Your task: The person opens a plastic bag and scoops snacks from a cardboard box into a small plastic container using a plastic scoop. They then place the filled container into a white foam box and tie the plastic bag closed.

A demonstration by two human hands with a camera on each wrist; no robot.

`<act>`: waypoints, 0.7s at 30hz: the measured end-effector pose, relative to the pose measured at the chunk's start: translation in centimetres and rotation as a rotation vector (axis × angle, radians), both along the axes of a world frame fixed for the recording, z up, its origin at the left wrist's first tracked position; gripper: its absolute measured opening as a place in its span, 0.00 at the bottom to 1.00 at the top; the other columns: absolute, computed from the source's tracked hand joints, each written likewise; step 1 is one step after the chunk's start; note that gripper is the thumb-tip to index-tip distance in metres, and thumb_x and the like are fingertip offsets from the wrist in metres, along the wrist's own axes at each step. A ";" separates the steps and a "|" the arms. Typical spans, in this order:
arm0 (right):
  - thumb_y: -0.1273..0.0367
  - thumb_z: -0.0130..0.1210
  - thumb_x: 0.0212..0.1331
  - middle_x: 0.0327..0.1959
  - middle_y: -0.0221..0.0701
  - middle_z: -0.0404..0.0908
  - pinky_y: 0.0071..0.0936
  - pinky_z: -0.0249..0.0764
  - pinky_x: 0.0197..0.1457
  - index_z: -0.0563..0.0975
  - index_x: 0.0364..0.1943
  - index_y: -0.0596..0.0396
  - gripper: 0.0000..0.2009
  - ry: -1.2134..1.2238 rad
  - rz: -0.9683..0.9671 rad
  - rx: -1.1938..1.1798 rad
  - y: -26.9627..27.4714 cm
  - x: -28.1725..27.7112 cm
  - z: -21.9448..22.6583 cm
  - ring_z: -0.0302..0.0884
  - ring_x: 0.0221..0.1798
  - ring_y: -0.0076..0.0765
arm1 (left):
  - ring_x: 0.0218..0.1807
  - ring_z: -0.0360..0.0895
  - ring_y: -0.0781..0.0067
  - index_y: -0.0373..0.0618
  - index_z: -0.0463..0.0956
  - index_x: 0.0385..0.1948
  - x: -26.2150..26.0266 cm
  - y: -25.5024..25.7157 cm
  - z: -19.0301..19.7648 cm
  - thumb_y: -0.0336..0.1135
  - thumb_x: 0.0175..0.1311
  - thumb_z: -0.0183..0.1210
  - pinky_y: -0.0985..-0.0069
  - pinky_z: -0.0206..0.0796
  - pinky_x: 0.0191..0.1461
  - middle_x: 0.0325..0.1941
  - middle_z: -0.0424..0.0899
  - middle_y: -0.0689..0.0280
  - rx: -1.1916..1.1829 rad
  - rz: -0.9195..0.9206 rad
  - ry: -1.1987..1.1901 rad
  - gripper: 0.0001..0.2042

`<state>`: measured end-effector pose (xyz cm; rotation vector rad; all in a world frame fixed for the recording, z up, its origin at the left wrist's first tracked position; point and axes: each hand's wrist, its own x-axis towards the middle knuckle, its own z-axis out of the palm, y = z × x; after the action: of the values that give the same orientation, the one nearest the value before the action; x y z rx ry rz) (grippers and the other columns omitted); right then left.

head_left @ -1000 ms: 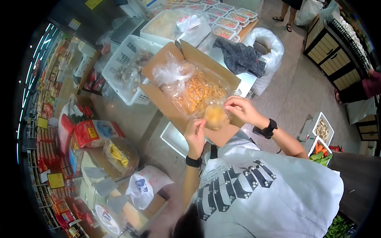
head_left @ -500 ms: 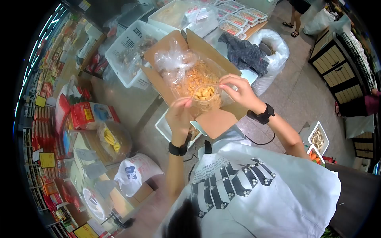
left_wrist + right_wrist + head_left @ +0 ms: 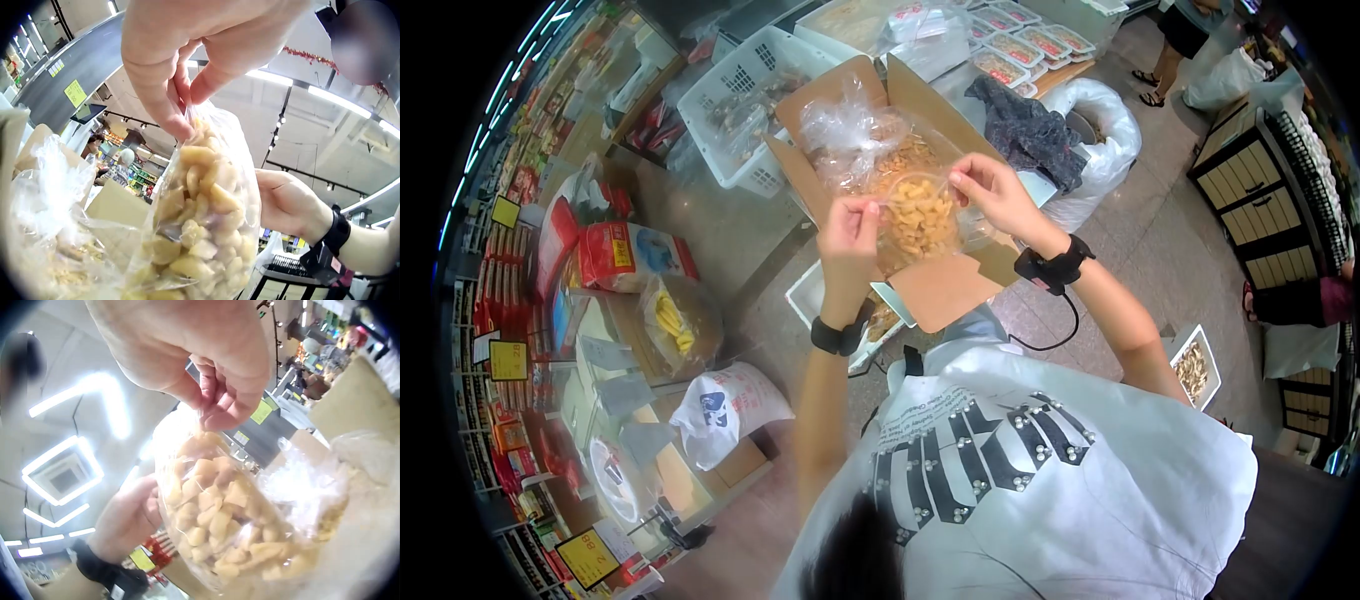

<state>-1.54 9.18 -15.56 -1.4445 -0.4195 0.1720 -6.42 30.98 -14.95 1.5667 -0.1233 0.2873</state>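
A clear plastic bag (image 3: 922, 222) filled with yellow-orange chunks hangs between my two hands, over the near end of an open cardboard box (image 3: 945, 292). My left hand (image 3: 850, 238) pinches one top corner of the bag between thumb and fingers. At the opposite corner, my right hand (image 3: 1000, 200) pinches the plastic the same way. Both wrist views show the bulging bag of chunks (image 3: 197, 219) below the pinching fingertips. Inside the box sits a larger clear bag (image 3: 850, 135) with a gathered, crumpled top, holding more orange pieces.
Behind the box stands a white perforated basket (image 3: 750, 175). A dark crumpled plastic bag (image 3: 1025, 130) and a plastic-lined sack (image 3: 1112, 130) are at the right. Packed trays (image 3: 1020, 48) stand at the back. Below the box is a white tray (image 3: 805, 295).
Both hands have lifted the small bag up from the box's near end, still pinching its top corners. Its chunk-filled body now hangs in plain sight. The head view has shifted slightly.
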 end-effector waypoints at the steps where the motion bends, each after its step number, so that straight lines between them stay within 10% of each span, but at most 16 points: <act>1: 0.69 0.51 0.65 0.27 0.24 0.74 0.17 0.69 0.36 0.72 0.34 0.60 0.07 -0.008 -0.004 -0.062 -0.2 -0.4 -1.0 0.70 0.30 0.17 | 0.36 0.77 0.77 0.36 0.71 0.34 -0.5 -0.5 -0.9 0.26 0.66 0.51 0.79 0.70 0.44 0.35 0.81 0.61 0.062 0.021 0.006 0.03; 7: 0.69 0.52 0.64 0.30 0.27 0.75 0.19 0.71 0.35 0.73 0.35 0.61 0.07 -0.025 -0.008 -0.192 -1.2 -1.6 -3.6 0.72 0.31 0.19 | 0.32 0.79 0.63 0.36 0.73 0.33 -2.3 -0.3 -2.4 0.25 0.61 0.55 0.74 0.69 0.35 0.30 0.79 0.56 0.574 0.112 -0.055 0.03; 21: 0.69 0.57 0.57 0.31 0.37 0.77 0.31 0.71 0.34 0.76 0.34 0.61 0.08 -0.567 0.174 -0.546 -1.9 -0.7 0.8 0.75 0.33 0.40 | 0.29 0.75 0.60 0.37 0.74 0.30 -1.7 1.7 -0.9 0.26 0.56 0.58 0.71 0.66 0.33 0.28 0.76 0.57 0.644 -0.054 -0.174 0.03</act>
<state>-2.24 7.31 -14.74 -1.9941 -1.0211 0.0072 -8.10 32.66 -15.86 2.1696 -0.4259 0.3622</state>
